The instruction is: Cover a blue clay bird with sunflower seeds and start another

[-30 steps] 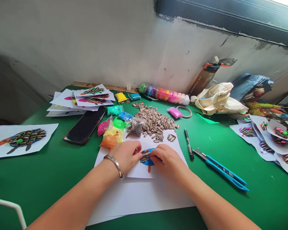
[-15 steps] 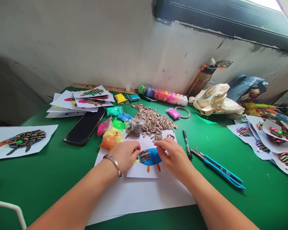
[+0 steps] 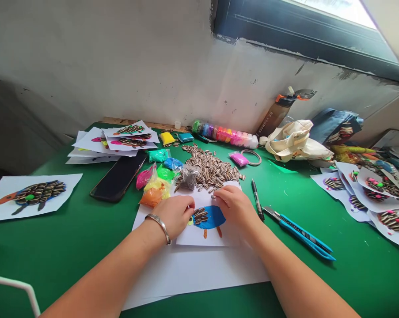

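A blue clay bird figure (image 3: pixel 215 217) with orange legs and a yellow-green head lies on a small white sheet (image 3: pixel 199 240). Striped sunflower seeds (image 3: pixel 200 215) cover the part of its body nearest the head. My left hand (image 3: pixel 174 216), with a silver bracelet at the wrist, rests by the head, thumb and fingers pinched together; whatever is between them is hidden. Over the upper right edge of the blue body, my right hand (image 3: pixel 235 205) pinches what looks like a sunflower seed at its fingertips. Behind both hands spreads a heap of loose sunflower seeds (image 3: pixel 212 165).
Bags of coloured clay (image 3: pixel 156 187) and a phone (image 3: pixel 118 179) lie left of the heap. A pen (image 3: pixel 257 198) and a blue utility knife (image 3: pixel 302 234) are at right. Finished seed pictures (image 3: pixel 36 194) lie on both sides. A bottle (image 3: pixel 275 115) and cloth bag (image 3: pixel 292 141) stand behind.
My right hand has moved slightly up and its fingers have drawn together, showing more of the blue body. My left hand stays by the head. The view has shifted a little.
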Available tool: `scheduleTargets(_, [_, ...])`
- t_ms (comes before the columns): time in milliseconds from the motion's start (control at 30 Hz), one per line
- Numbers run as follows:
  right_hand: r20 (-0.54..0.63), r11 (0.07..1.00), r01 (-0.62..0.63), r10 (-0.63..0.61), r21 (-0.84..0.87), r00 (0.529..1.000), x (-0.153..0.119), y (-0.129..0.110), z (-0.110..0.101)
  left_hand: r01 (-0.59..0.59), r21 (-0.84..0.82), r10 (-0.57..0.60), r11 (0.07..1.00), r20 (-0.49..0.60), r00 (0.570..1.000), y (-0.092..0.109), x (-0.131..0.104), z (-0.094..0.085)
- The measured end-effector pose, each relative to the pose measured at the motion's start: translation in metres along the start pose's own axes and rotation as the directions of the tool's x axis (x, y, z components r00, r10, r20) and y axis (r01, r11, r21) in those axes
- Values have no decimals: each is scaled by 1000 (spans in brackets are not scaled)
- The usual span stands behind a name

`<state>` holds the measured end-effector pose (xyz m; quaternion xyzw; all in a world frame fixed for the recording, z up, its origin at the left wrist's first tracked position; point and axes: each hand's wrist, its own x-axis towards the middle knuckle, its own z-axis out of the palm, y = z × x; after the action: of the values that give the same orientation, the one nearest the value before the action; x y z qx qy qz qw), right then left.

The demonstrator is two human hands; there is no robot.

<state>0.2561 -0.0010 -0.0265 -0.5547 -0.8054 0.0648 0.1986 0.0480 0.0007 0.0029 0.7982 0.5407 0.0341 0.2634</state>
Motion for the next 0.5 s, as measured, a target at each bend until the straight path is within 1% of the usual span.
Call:
scheduleTargets(100, [81, 983, 89, -76, -161, 994, 6, -8, 2, -3, 7, 3, 1000, 5, 1000, 0, 0, 0])
scheduleTargets(200, [119, 951, 139, -110, -277, 987, 7, -12, 3, -6, 9, 6, 1000, 7, 1000, 1, -1, 0])
scheduleTargets(333, [89, 942, 123, -100, -312, 991, 3, -13, 2, -1, 1, 1, 1000, 11, 1000, 3, -2, -1])
scheduleTargets(500, [84, 963, 94, -75, -251, 994, 5, -9, -2, 3, 1, -3, 1000, 9, 1000, 2, -1, -1])
